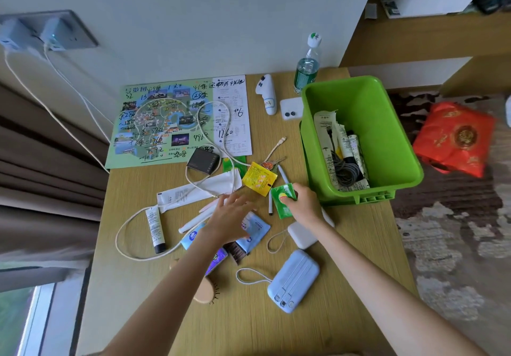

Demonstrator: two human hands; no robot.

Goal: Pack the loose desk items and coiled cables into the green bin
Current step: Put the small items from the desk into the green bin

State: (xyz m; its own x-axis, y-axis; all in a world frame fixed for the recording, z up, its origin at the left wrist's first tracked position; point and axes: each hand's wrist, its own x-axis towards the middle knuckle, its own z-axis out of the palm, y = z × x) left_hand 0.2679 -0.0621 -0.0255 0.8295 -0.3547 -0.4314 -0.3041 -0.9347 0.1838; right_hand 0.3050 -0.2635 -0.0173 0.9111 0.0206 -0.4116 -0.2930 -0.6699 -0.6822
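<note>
A pale wall [193, 10] with a grey socket plate [59, 28] (two chargers plugged in) backs the wooden surface [249, 328] — brown curtains [41, 176] left, patterned carpet [448, 245] right.

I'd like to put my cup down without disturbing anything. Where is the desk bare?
Bare wood shows along the near edge, between the hairbrush and the blue power bank, and left of the white cable loop. It is crowded in the middle, where the left hand and right hand work among packets, and around the green bin.

One green bin [387, 123], perhaps two green sachets [283, 199].
</note>
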